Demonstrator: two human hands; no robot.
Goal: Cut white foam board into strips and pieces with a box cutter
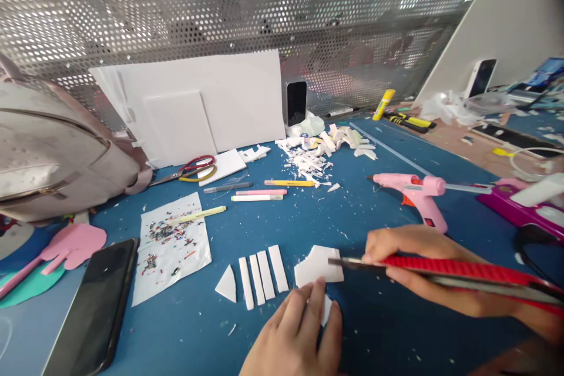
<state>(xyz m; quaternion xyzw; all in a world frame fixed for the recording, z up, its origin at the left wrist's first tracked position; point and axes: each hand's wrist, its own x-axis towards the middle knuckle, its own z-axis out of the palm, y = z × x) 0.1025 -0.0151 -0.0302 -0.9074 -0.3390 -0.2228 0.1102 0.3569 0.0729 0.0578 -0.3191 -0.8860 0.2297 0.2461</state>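
My right hand (416, 241) is closed around a red utility knife (467, 270). The tip of its blade rests over the right part of a white foam board piece (315, 264) with angled edges. With bent fingers, my left hand (295, 335) holds down the near edge of this piece. Another white scrap (326, 309) shows partly between its fingers; the rest of it is hidden. To the left lie several narrow white foam strips (267, 275), side by side, and a small white pointed piece (227, 285).
Behind are several pens (259, 192), scissors (194, 171), a heap of white scraps (308, 158) and a propped phone (296, 102). A pink glue gun (414, 185) lies right. A sheet with coloured bits (176, 241) and a black phone (94, 305) lie left, near a bag (57, 147).
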